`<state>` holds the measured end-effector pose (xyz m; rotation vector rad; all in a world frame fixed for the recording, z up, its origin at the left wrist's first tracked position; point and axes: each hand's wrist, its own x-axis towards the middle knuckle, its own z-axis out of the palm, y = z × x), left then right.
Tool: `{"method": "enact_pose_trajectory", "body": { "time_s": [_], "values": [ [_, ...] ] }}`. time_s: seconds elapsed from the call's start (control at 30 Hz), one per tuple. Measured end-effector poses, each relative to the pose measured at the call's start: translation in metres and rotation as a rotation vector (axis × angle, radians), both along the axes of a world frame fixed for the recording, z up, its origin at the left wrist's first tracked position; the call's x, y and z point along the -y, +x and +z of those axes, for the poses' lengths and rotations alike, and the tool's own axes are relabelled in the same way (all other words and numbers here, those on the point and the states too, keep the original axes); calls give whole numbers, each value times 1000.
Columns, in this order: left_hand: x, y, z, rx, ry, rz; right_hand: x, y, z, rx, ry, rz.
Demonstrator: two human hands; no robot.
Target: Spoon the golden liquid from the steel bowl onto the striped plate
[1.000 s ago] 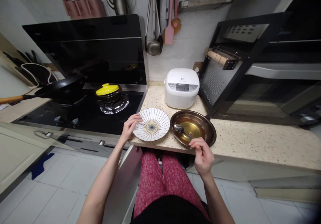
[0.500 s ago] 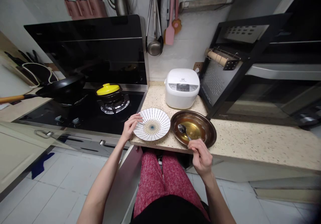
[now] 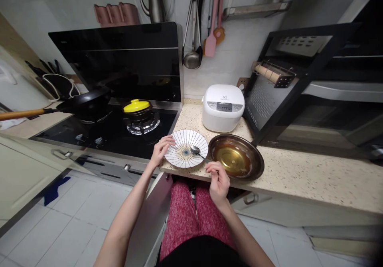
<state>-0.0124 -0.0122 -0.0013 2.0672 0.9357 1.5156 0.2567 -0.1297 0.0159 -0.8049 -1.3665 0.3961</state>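
My right hand (image 3: 219, 181) is closed round the handle of a metal spoon (image 3: 195, 150). The spoon's bowl is over the middle of a white plate (image 3: 185, 162) with dark lines running out from its centre. At the plate's left edge, my left hand (image 3: 163, 149) grips the rim, its fingers laid over the top; the underside of the grip is hidden. Just right of the plate stands a wide metal bowl (image 3: 257, 166) with yellowish liquid in it. Whether the spoon carries any liquid, I cannot tell.
Behind the plate and bowl is a white rice cooker (image 3: 224, 117). On the stove to the left are a yellow-lidded pot (image 3: 137, 106) and a black wok (image 3: 89, 99). A dark rack (image 3: 261, 101) stands at the right. A cabinet door (image 3: 155, 211) hangs open by my legs.
My right hand has moved left, bringing the spoon out of the metal bowl and over the plate. My left hand stays at the plate's rim. The whole view has shifted slightly.
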Motion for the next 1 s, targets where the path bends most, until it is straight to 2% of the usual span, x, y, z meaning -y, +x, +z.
{"method": "enact_pose_trajectory", "body": {
  "time_s": [0.33,0.57,0.8,1.0],
  "values": [
    [-1,1,-1,14,10,-15,-20,-13,-16,99,22,-1],
    [-1,1,-1,14,23,-21,-26,-15,-20,96,-19,44],
    [-1,1,-2,15,25,-19,-22,-13,-21,-18,-147,216],
    [-1,0,-1,7,33,-26,-23,-16,-22,-200,-176,309]
  ]
}}
